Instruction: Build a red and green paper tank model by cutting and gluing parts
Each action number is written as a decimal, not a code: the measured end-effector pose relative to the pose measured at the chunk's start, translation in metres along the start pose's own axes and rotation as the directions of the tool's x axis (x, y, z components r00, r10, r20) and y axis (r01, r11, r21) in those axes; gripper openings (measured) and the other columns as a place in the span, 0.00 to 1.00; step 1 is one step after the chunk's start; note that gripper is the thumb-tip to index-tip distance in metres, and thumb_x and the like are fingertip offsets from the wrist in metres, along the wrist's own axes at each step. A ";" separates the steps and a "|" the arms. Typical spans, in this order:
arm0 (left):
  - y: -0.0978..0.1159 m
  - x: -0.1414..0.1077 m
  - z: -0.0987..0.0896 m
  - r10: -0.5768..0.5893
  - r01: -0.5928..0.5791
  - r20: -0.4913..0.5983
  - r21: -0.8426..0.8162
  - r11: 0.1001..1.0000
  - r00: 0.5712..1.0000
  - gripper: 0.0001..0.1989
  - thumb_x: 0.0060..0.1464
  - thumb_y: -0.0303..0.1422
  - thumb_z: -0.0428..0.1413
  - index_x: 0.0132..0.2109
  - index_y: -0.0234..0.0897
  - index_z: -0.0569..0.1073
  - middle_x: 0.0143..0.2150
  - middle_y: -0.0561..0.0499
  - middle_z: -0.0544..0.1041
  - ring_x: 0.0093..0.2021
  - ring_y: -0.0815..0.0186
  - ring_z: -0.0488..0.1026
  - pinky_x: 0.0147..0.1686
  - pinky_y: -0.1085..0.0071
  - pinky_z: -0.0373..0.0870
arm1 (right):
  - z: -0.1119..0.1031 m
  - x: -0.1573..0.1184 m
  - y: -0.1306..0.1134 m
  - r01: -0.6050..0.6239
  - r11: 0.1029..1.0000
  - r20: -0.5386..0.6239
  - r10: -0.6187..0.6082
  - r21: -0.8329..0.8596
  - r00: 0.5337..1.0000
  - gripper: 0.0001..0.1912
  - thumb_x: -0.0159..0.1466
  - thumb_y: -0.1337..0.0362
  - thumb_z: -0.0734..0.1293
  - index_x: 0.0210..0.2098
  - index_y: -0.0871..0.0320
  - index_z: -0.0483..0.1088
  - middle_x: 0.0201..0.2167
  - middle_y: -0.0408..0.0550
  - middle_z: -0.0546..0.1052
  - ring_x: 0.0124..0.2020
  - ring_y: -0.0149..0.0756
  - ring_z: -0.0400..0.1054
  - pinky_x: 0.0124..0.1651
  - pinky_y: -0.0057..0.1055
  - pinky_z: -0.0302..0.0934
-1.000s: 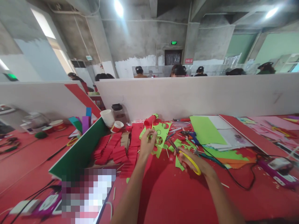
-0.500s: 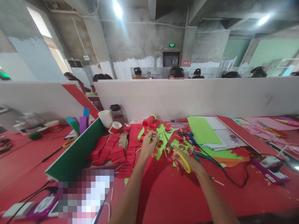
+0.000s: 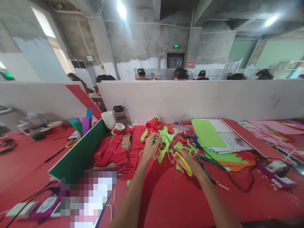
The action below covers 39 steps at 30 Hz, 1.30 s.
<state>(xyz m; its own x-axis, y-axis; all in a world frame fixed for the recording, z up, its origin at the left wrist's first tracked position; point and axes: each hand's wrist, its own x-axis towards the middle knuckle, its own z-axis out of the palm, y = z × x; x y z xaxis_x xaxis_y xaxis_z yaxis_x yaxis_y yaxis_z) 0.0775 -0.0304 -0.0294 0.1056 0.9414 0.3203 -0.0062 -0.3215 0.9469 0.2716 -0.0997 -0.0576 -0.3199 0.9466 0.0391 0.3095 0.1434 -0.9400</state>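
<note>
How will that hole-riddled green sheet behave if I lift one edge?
The holed green sheet looks thin, so probably light. Its many cutouts suggest it would sag, and the narrow strips between holes could tear. Its jagged edges might snag nearby scraps.

Bare concrete walls with patchy white paint, bright ceiling lights, white partition

Left hand with fingers at a cut-up green sheet, right hand holding yellow-handled scissors, blades beside the sheet, perhaps touching it, stacked red strips on the red desk
</note>
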 end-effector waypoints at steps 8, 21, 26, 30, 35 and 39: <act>0.002 0.000 -0.003 -0.004 0.004 -0.004 -0.038 0.999 1.000 0.15 0.53 0.43 0.59 0.33 0.37 0.66 0.22 0.59 0.66 0.19 0.73 0.66 0.21 0.77 0.61 | 0.006 0.005 -0.002 -0.098 0.994 -0.057 0.101 0.046 0.993 0.23 0.63 0.45 0.64 0.45 0.57 0.64 0.21 0.37 0.67 0.09 0.23 0.55 0.09 0.20 0.49; 0.003 -0.002 -0.001 -0.028 0.032 0.121 -0.034 0.999 0.992 0.14 0.53 0.42 0.59 0.33 0.37 0.67 0.23 0.57 0.68 0.20 0.73 0.66 0.22 0.77 0.62 | 0.005 0.002 -0.001 0.001 1.000 -0.051 -0.002 -0.028 0.999 0.33 0.61 0.35 0.58 0.47 0.59 0.63 0.17 0.34 0.59 0.11 0.25 0.53 0.14 0.23 0.52; 0.003 -0.002 0.000 -0.017 0.022 0.140 -0.028 0.999 0.990 0.13 0.53 0.42 0.58 0.33 0.37 0.66 0.23 0.58 0.67 0.20 0.73 0.66 0.22 0.76 0.62 | 0.005 0.003 0.000 0.007 0.999 -0.068 -0.009 -0.040 0.998 0.33 0.62 0.36 0.57 0.49 0.59 0.62 0.16 0.33 0.58 0.11 0.25 0.53 0.13 0.22 0.52; 0.004 -0.002 0.002 0.000 0.006 0.137 -0.043 0.999 0.991 0.14 0.53 0.42 0.58 0.32 0.37 0.66 0.22 0.59 0.65 0.20 0.73 0.64 0.22 0.77 0.62 | 0.006 0.002 -0.001 -0.012 1.000 -0.092 0.012 -0.008 0.996 0.30 0.62 0.38 0.60 0.49 0.58 0.63 0.15 0.32 0.58 0.10 0.25 0.52 0.12 0.22 0.51; 0.004 -0.002 0.002 -0.004 0.010 0.132 -0.044 0.999 0.991 0.14 0.53 0.42 0.59 0.32 0.37 0.66 0.22 0.58 0.66 0.20 0.73 0.64 0.22 0.76 0.63 | 0.006 0.002 -0.002 -0.006 1.000 -0.114 0.006 0.005 0.993 0.29 0.62 0.41 0.63 0.48 0.58 0.66 0.15 0.33 0.59 0.10 0.25 0.53 0.12 0.22 0.50; 0.005 -0.002 0.002 -0.011 0.018 0.126 -0.054 0.998 0.992 0.14 0.53 0.42 0.59 0.32 0.37 0.65 0.22 0.58 0.66 0.19 0.73 0.64 0.22 0.76 0.63 | 0.006 0.004 -0.001 -0.036 0.999 -0.146 0.032 -0.028 0.989 0.31 0.61 0.41 0.63 0.52 0.58 0.65 0.16 0.35 0.62 0.10 0.28 0.57 0.12 0.24 0.52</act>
<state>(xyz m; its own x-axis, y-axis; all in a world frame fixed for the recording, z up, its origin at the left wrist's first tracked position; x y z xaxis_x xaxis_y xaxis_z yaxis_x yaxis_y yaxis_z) 0.0795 -0.0346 -0.0253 0.2303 0.9243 0.3042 -0.0585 -0.2989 0.9525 0.2641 -0.0979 -0.0585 -0.1755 0.9828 0.0584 0.3454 0.1170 -0.9311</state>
